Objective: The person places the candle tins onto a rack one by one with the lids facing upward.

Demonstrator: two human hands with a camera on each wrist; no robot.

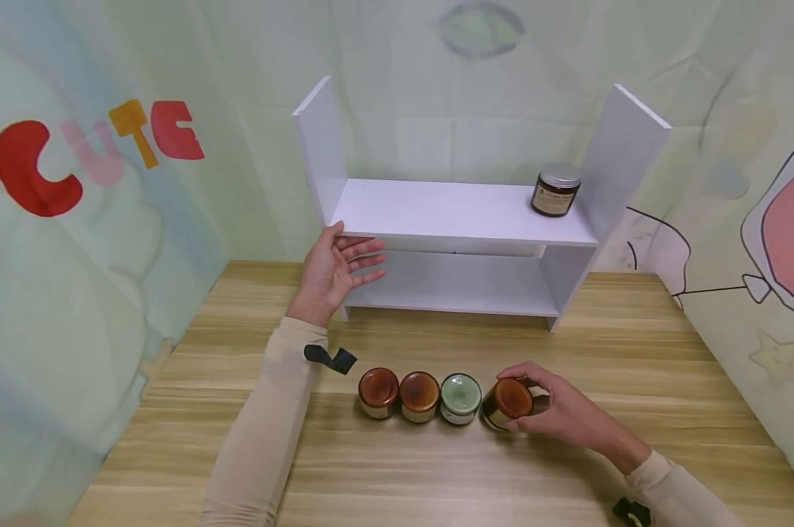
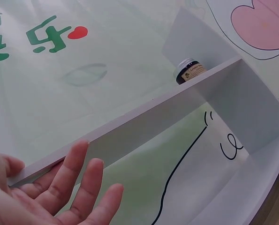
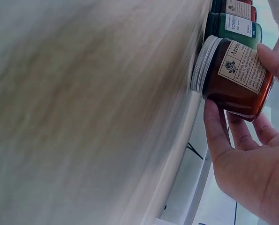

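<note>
My right hand [image 1: 557, 406] grips an amber candle jar [image 3: 237, 77] with a cream label, between thumb and fingers. It is upside down, its silver lid toward the wooden table, and looks slightly tilted. Beside it stand a green jar [image 1: 461, 395] and two more amber jars, a middle one [image 1: 419, 395] and a leftmost one [image 1: 379, 391], in a row with their bases up. My left hand [image 1: 331, 274] pinches the left front edge of the white shelf [image 1: 436, 212], thumb on top, a finger beneath, the other fingers extended.
A dark jar [image 1: 555, 192] with a silver lid stands upright at the right end of the upper board. Side panels [image 1: 623, 161] rise at both ends of the shelf. Printed cloth [image 1: 397, 132] hangs behind and at both sides of the wooden table [image 1: 383, 476].
</note>
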